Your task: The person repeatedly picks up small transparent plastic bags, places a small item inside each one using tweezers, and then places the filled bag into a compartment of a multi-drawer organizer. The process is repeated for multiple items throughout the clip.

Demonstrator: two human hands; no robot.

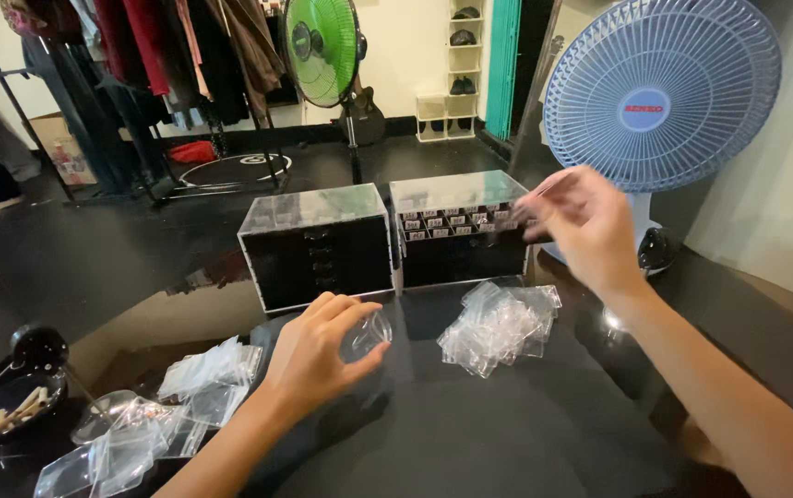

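My left hand (315,355) rests low on the black table (470,433) and pinches a small clear plastic bag (369,334) between thumb and fingers. Raised and blurred, my right hand (581,226) hovers at the right end of the right-hand drawer box (456,231); its fingers are curled close, and I cannot tell if anything is in them. That box has a clear lid over rows of small labelled compartments. A second black drawer box (315,244) with a clear lid stands to its left.
A heap of clear small bags (500,327) lies right of centre; more bags (170,410) spread at the left. A dark dish with sticks (9,410) sits far left. A blue fan (662,92) stands behind right, a green fan (322,41) and a clothes rack (138,55) farther back.
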